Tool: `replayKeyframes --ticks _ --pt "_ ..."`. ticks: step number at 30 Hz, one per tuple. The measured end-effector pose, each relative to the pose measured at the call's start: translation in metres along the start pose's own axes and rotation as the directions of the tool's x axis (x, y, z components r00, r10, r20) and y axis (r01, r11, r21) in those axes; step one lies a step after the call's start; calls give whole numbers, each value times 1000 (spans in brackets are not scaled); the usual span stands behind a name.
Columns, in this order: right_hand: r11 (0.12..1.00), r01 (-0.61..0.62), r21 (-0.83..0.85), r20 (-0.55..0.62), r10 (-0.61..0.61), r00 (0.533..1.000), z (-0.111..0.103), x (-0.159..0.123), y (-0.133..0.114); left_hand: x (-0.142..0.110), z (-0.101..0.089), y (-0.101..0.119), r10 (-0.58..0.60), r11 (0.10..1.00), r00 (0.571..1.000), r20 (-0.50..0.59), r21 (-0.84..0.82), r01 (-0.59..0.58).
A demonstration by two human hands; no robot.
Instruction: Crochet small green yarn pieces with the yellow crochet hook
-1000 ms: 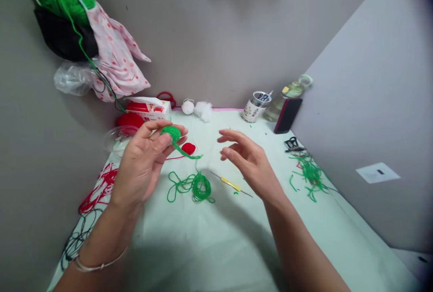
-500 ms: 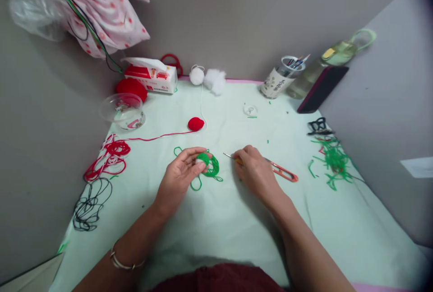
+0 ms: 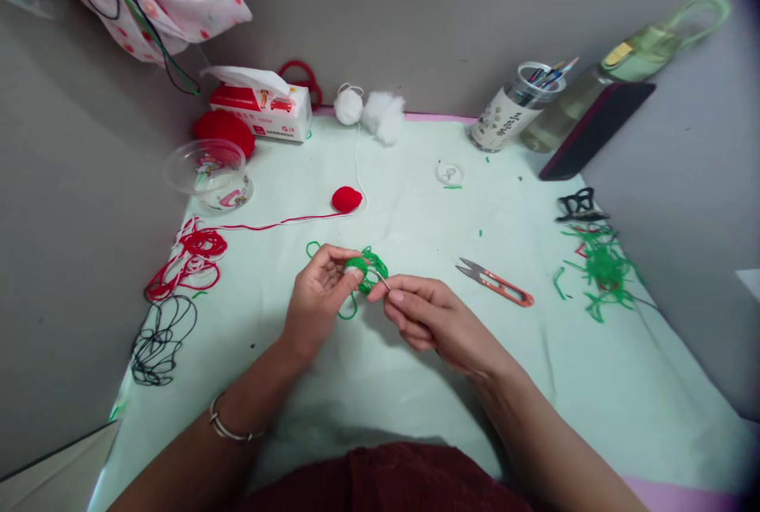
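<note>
Hands (image 3: 314, 302) (image 3: 431, 318) pinched — green crochet (image 3: 356, 264) left, hook (image 3: 383, 281) right

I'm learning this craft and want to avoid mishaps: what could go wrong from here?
The thin metal tool in the right hand points toward the left hand, so a slip might poke a finger. Loose green yarn lies close by the green piece and could tangle. The snips' blades point toward the right hand, which might brush them.
</note>
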State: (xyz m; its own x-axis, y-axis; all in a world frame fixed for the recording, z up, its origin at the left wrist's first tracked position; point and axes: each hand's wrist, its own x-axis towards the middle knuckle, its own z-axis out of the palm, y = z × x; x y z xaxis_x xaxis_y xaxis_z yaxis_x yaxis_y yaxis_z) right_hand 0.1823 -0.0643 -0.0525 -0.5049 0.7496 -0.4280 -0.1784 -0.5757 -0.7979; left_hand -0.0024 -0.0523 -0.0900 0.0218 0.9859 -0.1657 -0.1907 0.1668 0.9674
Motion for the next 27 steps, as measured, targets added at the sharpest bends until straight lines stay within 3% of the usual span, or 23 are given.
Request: replayKeyframes --ticks 3,9,18,27 --pt "985 -85 152 52 78 996 5 6 4 -2 3 1 28 999 999 -18 30 -27" --pt "959 -148 242 76 133 988 6 10 7 -7 7 -4 65 996 998 -14 59 -64" --pt "913 -137 383 71 119 990 3 11 10 -7 10 -6 93 993 995 -27 69 -91" --pt "905 -122 408 74 101 992 -1 14 11 -7 11 -11 67 996 997 -32 60 -65"
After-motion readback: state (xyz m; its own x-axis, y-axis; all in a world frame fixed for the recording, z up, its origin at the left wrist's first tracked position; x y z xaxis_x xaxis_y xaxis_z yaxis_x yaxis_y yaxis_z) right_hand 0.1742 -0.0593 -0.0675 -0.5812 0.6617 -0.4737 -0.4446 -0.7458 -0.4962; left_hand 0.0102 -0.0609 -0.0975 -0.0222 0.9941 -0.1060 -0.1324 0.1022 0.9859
